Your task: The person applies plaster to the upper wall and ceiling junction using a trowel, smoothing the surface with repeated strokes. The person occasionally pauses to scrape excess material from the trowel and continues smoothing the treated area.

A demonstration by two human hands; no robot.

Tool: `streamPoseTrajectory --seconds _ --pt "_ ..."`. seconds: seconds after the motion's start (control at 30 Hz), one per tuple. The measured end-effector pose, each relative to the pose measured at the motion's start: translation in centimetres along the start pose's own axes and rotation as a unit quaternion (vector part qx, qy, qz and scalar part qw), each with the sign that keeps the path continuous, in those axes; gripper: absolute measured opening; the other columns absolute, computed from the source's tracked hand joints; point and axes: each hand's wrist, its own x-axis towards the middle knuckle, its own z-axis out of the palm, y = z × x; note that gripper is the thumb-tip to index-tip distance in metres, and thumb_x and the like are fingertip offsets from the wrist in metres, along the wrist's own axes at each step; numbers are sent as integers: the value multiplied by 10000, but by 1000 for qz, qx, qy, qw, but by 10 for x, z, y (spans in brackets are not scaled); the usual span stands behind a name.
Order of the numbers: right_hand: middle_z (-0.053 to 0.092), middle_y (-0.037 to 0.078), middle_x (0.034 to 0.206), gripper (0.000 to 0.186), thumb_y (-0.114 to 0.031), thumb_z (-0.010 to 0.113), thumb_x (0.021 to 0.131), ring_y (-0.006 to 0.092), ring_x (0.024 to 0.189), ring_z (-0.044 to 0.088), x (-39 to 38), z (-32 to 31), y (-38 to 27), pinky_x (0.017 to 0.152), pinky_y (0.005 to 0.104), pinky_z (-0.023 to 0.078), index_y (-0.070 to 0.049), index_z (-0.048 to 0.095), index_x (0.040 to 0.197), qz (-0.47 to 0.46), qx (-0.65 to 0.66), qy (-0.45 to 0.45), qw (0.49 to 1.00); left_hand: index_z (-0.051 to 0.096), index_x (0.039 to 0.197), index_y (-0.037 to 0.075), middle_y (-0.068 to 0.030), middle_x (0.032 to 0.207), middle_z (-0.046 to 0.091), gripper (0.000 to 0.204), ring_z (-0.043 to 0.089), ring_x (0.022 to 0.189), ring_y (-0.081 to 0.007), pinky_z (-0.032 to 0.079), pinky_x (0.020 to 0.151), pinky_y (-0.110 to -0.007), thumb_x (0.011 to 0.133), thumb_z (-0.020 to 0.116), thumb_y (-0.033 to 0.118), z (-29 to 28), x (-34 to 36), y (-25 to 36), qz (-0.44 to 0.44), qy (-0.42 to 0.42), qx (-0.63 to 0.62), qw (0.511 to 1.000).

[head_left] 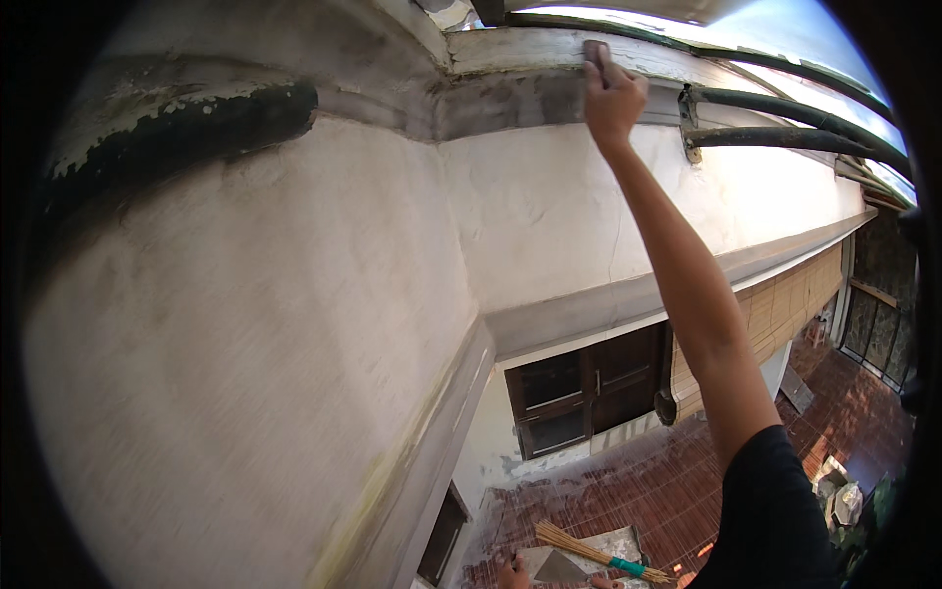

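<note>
At the far left a dark pipe point(186, 123) with flaking pale coating runs along the top of the rough white wall point(294, 324), which bends round an inner corner toward the middle. Past that corner, a grey band of wet-looking render point(520, 103) runs under the upper ledge point(520, 47). The right hand point(613, 98) is stretched up at full reach, fingers closed round a small flat tool point(595, 51), apparently a trowel or scraper, whose blade presses against the ledge just above the grey band. The left hand does not appear, so I cannot tell its state. Right of the hand, two dark pipes point(785, 118) leave a bracket along the wall. Far below lie a dark window point(589, 388), a red tiled floor point(687, 481) and a straw broom point(589, 552), where another person's hands point(512, 574) show at the lower edge. The step in hand looks like smoothing the ledge edge; the next stroke would call for steady pressure along the band while keeping balance at this height.
</note>
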Motion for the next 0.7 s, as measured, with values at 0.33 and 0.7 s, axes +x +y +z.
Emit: streamPoseTrajectory --seconds 0.33,0.7 --pt "731 91 905 267 -223 659 941 251 857 618 46 -5 41 802 404 513 -292 746 1185 -128 -46 -46 990 661 1206 8 -309 1195 634 644 578 1162 -458 453 970 -544 1004 413 567 11 15 -15 18 8 8 1000" --pt "683 137 873 340 -157 711 901 284 842 623 14 16 5 806 395 547 -247 729 1228 -253 53 -89 962 665 1188 4 -314 1180 635 624 581 1139 -470 455 954 -550 1008 414 546 13 22 -8 20 10 10 1000"
